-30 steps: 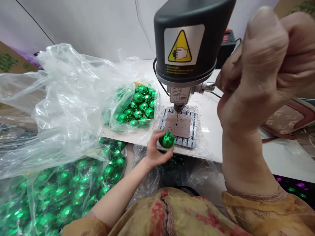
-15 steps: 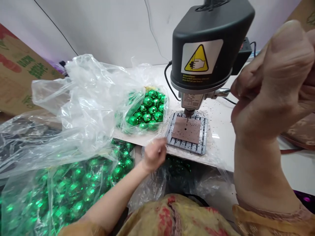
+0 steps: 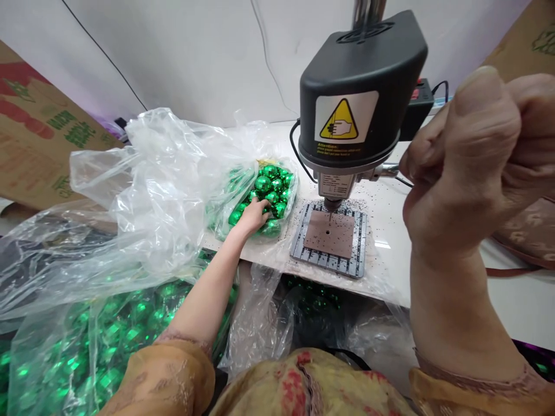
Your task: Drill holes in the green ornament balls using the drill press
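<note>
Shiny green faceted balls [image 3: 277, 185] lie in an open clear plastic bag on the white table, left of the drill press. My left hand [image 3: 255, 216] reaches into them with its fingers spread over the balls, touching some. Raised at the right, my right hand [image 3: 477, 156] is closed round the handle of the drill press [image 3: 351, 92]; most of the handle is hidden. Under the drill bit, a brown square plate [image 3: 329, 233] with a small hole rests on the slotted metal base [image 3: 299, 248], dark specks scattered over both.
A large clear bag of green balls [image 3: 117, 341] fills the lower left. Crumpled plastic [image 3: 160, 185] covers the table's left part. Cardboard boxes [image 3: 47, 127] stand at both sides. A dark container [image 3: 312, 312] with green pieces sits below the table edge.
My left hand has moved from near the table's front edge up and left into the bag of green balls, its fingers now apart. My right hand stays on the handle.
</note>
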The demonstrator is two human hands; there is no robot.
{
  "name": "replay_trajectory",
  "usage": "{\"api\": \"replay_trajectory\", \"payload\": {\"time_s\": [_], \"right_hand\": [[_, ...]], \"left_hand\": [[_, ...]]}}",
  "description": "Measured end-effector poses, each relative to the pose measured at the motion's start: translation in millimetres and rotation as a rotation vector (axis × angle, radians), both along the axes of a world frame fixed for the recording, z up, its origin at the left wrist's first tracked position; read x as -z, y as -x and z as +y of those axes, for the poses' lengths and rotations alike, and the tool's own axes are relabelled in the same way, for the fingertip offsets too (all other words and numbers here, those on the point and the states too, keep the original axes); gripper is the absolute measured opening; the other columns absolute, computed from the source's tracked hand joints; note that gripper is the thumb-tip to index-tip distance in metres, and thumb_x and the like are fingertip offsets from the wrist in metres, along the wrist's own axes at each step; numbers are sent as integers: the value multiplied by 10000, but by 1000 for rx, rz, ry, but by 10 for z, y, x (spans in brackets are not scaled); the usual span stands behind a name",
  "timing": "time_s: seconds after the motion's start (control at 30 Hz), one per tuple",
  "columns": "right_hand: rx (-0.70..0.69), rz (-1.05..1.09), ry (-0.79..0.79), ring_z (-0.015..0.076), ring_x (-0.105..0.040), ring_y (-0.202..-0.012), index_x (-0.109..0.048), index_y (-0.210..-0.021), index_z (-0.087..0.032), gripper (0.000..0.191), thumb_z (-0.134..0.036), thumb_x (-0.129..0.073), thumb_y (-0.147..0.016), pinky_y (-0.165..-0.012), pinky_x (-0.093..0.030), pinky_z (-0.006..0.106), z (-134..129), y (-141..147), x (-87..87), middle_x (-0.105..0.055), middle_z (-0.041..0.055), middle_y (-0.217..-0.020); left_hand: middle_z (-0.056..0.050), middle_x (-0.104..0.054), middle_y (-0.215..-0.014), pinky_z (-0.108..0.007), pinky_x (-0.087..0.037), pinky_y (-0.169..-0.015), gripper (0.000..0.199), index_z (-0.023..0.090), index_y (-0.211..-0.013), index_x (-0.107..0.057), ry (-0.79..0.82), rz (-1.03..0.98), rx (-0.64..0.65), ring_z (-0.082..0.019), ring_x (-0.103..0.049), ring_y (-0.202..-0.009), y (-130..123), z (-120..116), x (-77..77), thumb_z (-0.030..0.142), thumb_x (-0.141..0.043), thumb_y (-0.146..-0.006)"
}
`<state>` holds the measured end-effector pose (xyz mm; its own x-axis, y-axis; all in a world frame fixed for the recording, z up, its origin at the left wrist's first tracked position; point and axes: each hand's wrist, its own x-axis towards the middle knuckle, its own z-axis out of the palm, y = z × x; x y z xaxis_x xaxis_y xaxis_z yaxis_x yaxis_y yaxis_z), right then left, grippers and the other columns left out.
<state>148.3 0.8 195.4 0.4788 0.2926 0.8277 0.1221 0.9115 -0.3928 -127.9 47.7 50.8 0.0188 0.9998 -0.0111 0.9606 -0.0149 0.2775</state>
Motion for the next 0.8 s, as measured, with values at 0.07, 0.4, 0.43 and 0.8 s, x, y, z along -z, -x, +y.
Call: {"api": "replay_trajectory", "payload": {"time_s": [0.07, 0.4, 0.43, 0.8], "right_hand": [[-2, -20, -13, 78, -326, -417, -306, -556, -213, 426, -137, -582, -871, -476, -231, 301, -4, -12, 3, -300, -46, -453], [-9, -76, 36, 80, -356, -431, -269, -569, -216, 451, -200, -584, -892, -471, -252, 298, -37, -53, 10, -288, -43, -485], [4, -78, 59, 79, -359, -433, -268, -567, -214, 456, -210, -584, -895, -476, -260, 299, -53, -49, 8, -300, -42, -488], [-14, -120, 144, 84, -339, -442, -246, -580, -209, 469, -295, -576, -901, -476, -275, 323, -130, -62, 1, -323, -38, -514]], "left_hand": [[-67, -555, -972, -358, -479, -857, 305, 186, -1047, -684, -40, -108, 2, -243, -610, -872, 13, -31, -14, 187, -731, -746], [-17, -622, -887, -260, -498, -659, 455, 195, -1177, -575, 61, -1170, 130, -131, -591, -735, -720, -337, -180, 454, -670, -815], [-16, -627, -890, -248, -495, -648, 469, 196, -1183, -571, 119, -1218, 134, -125, -592, -740, -801, -351, -147, 464, -678, -813], [-1, -614, -813, -186, -412, -436, 517, 209, -1070, -639, 130, -1164, 116, -88, -557, -576, -1061, -353, 140, 678, -580, -862]]}}
